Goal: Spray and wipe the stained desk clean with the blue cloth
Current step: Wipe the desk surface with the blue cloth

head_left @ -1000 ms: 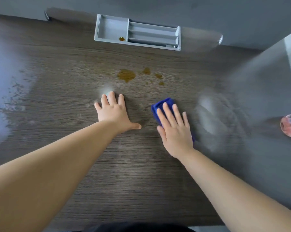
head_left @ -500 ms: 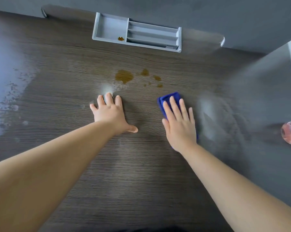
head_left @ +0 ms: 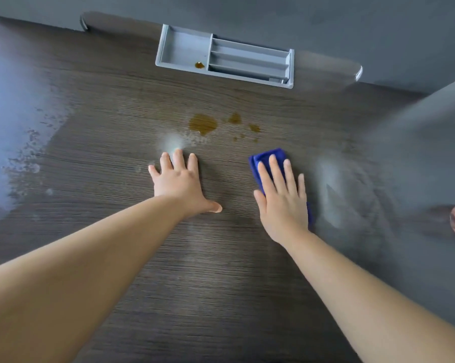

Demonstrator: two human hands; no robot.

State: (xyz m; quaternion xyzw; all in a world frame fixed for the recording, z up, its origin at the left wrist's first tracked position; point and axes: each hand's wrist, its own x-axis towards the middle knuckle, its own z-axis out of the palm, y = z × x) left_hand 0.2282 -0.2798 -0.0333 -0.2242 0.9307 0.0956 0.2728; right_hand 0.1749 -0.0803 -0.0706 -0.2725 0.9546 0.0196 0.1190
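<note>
A: Which way is the stain (head_left: 202, 124) from the blue cloth (head_left: 267, 157)?

B: Farther away on the desk (head_left: 221, 284) and to the left. The right hand (head_left: 282, 203) presses the blue cloth flat with straight fingers. The left hand (head_left: 180, 182) lies spread and holds nothing.

Left hand (head_left: 180, 183) and right hand (head_left: 282, 199) side by side, both flat, palms down

This looks like an office workstation. A dark wood-grain laminate desk (head_left: 221, 284) is boxed in by a plain grey partition panel (head_left: 247, 11) along its far edge and a second grey side panel (head_left: 430, 153) on the right. A grey plastic compartmented pen tray (head_left: 182, 45) sits at the far edge.
</note>
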